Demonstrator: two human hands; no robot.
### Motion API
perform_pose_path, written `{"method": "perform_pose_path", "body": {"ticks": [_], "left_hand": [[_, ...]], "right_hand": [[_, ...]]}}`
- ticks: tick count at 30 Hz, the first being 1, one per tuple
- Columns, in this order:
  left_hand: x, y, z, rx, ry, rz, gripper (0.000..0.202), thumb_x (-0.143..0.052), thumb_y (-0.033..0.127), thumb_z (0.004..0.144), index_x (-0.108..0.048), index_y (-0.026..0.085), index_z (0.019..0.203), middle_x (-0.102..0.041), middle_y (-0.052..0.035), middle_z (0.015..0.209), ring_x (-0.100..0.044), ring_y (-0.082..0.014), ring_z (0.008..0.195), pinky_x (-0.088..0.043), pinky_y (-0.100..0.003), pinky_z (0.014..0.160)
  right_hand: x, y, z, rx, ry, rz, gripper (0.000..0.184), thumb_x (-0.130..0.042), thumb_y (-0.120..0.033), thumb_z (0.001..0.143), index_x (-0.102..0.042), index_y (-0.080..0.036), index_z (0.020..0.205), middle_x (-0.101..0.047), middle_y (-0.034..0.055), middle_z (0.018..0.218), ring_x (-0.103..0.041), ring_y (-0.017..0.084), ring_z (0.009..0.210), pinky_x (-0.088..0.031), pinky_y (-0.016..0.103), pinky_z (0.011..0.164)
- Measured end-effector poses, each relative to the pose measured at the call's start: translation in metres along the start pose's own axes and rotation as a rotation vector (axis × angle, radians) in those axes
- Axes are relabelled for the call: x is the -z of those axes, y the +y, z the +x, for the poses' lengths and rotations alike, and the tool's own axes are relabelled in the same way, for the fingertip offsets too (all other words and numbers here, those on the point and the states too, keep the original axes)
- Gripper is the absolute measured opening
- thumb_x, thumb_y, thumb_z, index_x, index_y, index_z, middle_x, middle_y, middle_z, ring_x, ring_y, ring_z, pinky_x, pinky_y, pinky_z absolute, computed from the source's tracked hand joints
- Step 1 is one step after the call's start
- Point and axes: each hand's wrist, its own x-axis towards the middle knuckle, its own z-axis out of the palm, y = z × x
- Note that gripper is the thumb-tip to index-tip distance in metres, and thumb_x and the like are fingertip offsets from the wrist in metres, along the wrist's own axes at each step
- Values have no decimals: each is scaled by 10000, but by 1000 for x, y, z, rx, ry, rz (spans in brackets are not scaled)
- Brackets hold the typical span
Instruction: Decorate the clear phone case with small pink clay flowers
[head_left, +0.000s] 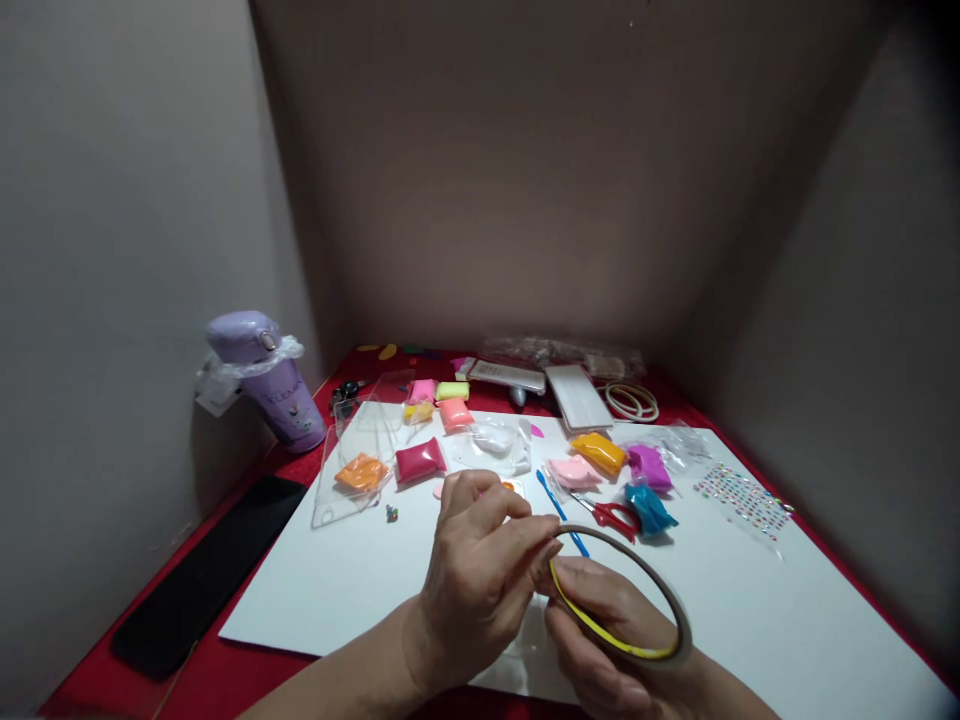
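A yellow-lined hoop between my hands, near side of the bench
My left hand pinches the hoop's left edge between its fingers, and my right hand, partly seen through the opening, has its fingers closed on the near left part, above a white board. Far of it lie a blue stick, red-handled scissors and, just right of those, a teal packet; a crimson packet lies farther left, and a purple bottle stands at the left
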Motion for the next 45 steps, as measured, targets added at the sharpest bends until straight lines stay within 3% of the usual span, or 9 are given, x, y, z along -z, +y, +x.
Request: {"method": "perform_pose_path", "body": {"ticks": [6, 13, 22, 27, 32, 38, 45], "left_hand": [[0, 0, 2, 34, -7, -37, 167, -615, 32, 801, -669, 160, 893, -603, -44, 731, -455, -198, 783, -345, -370, 728], [-1, -1, 1, 68, -11, -72, 131, -611, 43, 801, -651, 158, 850, -597, -45, 727, -467, -204, 794, -351, -385, 750], [-1, -1, 1, 75, -4, -67, 111, -603, 64, 797, -645, 160, 830, -601, -43, 728, -475, -210, 807, -357, -386, 753], [-1, -1, 2, 75, -2, -60, 106, -618, 65, 790, -641, 165, 816, -605, -40, 717, -481, -213, 804, -359, -389, 753], [-2, -2, 1, 80, -4, -59, 132, -602, 36, 774, -631, 159, 811, -602, -43, 717, -478, -214, 806, -360, -391, 753], [-2, -2, 1, 67, 2, -67, 104, -614, 59, 778, -630, 154, 816, -605, -45, 726, -486, -210, 803, -370, -394, 761], [-2, -2, 2, 75, -9, -50, 129, -594, 41, 776, -623, 165, 794, -598, -34, 703, -478, -205, 796, -371, -387, 758]], "right_hand": [[3, 5, 2, -12, 7, -40, 658, -491, -630, 858, -466, -158, 399, -290, -63, 216, -193, 33, 166, -185, 151, 198], [-1, 7, 0, -24, 126, -159, 684, -466, -672, 840, -477, -156, 390, -274, -58, 216, -220, 38, 176, -162, 158, 206], [0, 7, 1, -35, 88, -160, 787, -340, -712, 878, -464, -147, 345, -249, -57, 214, -211, 32, 173, -156, 158, 219], [-7, 6, -2, 60, 127, -233, 725, -445, -662, 855, -425, -161, 331, -271, -51, 228, -255, 28, 197, -191, 150, 242], [-12, 2, -1, 54, 114, -231, 663, -491, -603, 852, -428, -172, 353, -292, -60, 233, -220, 30, 178, -184, 165, 222], [-11, 2, -3, 85, 128, -307, 774, -376, -723, 856, -400, -182, 302, -262, -40, 220, -261, 40, 206, -191, 175, 251], [-1, 12, -1, 72, 111, -260, 802, -278, -727, 886, -452, -161, 346, -267, -48, 222, -243, 37, 187, -162, 177, 237]]}}
